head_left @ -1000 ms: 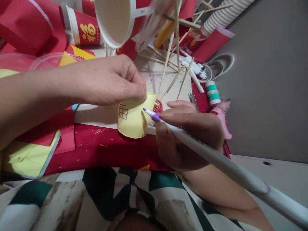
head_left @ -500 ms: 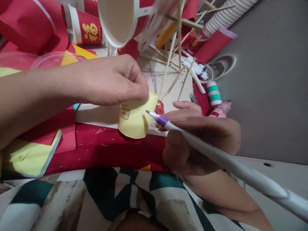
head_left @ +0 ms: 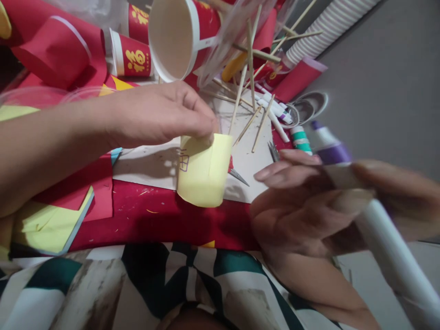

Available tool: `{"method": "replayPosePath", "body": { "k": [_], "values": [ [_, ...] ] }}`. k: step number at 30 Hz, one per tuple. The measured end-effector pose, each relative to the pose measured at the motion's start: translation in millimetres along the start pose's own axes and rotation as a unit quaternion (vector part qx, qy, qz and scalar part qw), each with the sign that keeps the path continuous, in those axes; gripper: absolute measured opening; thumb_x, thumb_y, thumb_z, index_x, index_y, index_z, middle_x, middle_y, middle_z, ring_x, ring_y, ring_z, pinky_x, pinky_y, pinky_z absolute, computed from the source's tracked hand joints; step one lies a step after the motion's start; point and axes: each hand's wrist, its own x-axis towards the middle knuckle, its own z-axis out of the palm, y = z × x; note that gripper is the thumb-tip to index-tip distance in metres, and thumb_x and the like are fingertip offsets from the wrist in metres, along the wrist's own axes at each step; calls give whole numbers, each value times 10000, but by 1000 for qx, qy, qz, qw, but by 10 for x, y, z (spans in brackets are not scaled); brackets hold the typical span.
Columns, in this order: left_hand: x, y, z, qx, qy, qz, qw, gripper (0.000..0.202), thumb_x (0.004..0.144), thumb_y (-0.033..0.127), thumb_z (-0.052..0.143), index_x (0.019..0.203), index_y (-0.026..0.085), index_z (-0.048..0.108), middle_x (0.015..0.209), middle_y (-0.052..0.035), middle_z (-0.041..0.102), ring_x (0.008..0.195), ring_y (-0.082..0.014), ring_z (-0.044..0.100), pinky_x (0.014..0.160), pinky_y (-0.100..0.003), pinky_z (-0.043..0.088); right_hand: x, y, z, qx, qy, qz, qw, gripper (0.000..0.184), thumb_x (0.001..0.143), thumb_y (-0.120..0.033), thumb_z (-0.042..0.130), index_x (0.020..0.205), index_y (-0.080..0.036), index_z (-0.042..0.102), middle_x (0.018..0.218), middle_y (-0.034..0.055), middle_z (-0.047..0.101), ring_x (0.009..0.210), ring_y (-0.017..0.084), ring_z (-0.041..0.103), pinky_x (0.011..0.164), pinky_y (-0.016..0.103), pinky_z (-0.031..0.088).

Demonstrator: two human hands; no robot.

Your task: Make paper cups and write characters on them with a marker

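My left hand pinches the upper rim of a pale yellow paper cylinder, held upright above the table. Purple pen strokes show on the cylinder's left side; the rest of its visible face is plain. To the right, my right hand is closed around a white marker with a purple band and an uncapped purple tip pointing up and away from the paper. Motion blurs this hand and the marker. Behind the cylinder lies a pair of scissors, its red handle partly hidden.
Red paper cups and a large cup stand at the back. Wooden sticks crisscross behind my hands. Coloured paper lies left on the red cloth. Markers and a green-and-white roll sit at right.
My right hand has drawn the marker away from the yellow paper, to the right and upward. The cylinder has turned slightly, and more of its plain side and the scissors' blade show.
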Motion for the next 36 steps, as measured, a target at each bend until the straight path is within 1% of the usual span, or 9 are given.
{"method": "replayPosePath", "body": {
  "k": [1,3,5,9,14,21,26,29,36],
  "values": [
    [0,5,-2,-16,-7,7,1000,225,814,221,550,810,87,730,720,-4,654,672,-76,583,692,-222,462,18,12,42,-11,41,-11,999,242,1070,-346,518,1260,-350,668,950,-40,643,774,126,735,778,376,599],
    [5,-7,-5,-34,-30,22,999,221,794,217,547,796,114,742,714,7,662,682,-92,609,698,-232,483,46,50,126,-16,56,3,998,254,1068,-344,525,1269,-357,680,1028,-34,654,855,139,747,845,386,596],
    [14,-36,0,-56,-47,37,997,190,761,221,577,766,148,753,707,16,673,684,-104,621,679,-231,492,60,91,182,10,38,27,999,239,1054,-325,557,1255,-349,683,1023,-32,674,896,159,749,908,407,595],
    [27,-64,57,-103,-80,43,991,158,705,215,587,643,169,725,673,26,663,695,-119,644,680,-235,516,38,147,211,47,-35,67,996,228,1054,-340,556,1265,-336,643,1133,-6,702,949,177,754,887,402,628],
    [24,-43,144,-126,-86,48,987,195,700,212,532,583,162,680,611,26,616,750,-146,676,746,-267,549,-1,169,272,87,-61,74,992,201,1061,-308,553,1239,-294,646,848,-34,707,845,146,736,810,341,650],
    [32,-72,119,-91,-121,57,987,178,727,238,575,654,171,723,632,53,626,771,-135,690,737,-217,532,-15,144,321,117,-4,123,985,143,1039,-345,587,1142,-307,678,711,-59,616,617,119,627,791,373,657],
    [-17,0,174,-64,-121,54,989,154,766,275,652,794,188,776,695,61,675,698,-102,659,685,-187,502,-59,101,256,26,-47,122,991,196,1022,-401,606,1166,-297,688,838,-14,678,783,169,701,829,388,645],
    [-53,29,215,-55,-113,57,990,139,794,288,685,781,185,778,686,54,680,658,-85,628,660,-173,484,-63,68,233,0,-56,110,992,198,1028,-394,596,1170,-290,689,904,2,703,892,188,726,843,374,632],
    [-28,-26,125,-27,-130,67,989,111,796,235,671,795,206,778,702,50,704,659,-100,644,657,-196,491,0,66,160,16,-94,116,989,206,1047,-338,565,1226,-290,655,796,-36,651,638,129,661,581,279,576]
  ]
}}
